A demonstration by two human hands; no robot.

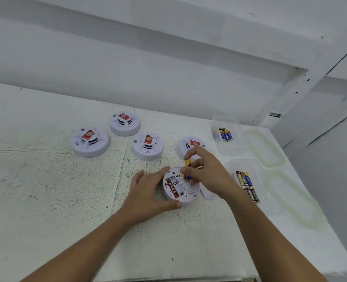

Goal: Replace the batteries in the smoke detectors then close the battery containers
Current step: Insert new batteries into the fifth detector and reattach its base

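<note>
A white smoke detector (180,188) lies face down on the table, its battery compartment open and a red label showing inside. My left hand (148,192) grips its rim from the left, thumb at the near edge. My right hand (203,171) pinches blue-and-yellow batteries (187,168) just above the detector's far right edge. The white battery cover (208,193) lies on the table to the right of the detector, partly hidden by my right wrist.
Several more detectors stand face up behind: (90,141), (124,123), (147,145), and one partly hidden (189,145). A clear tub (229,123) holds blue batteries (225,134); a nearer tub (231,165) holds dark ones (248,186). Two lids (268,147) lie near the table's right edge.
</note>
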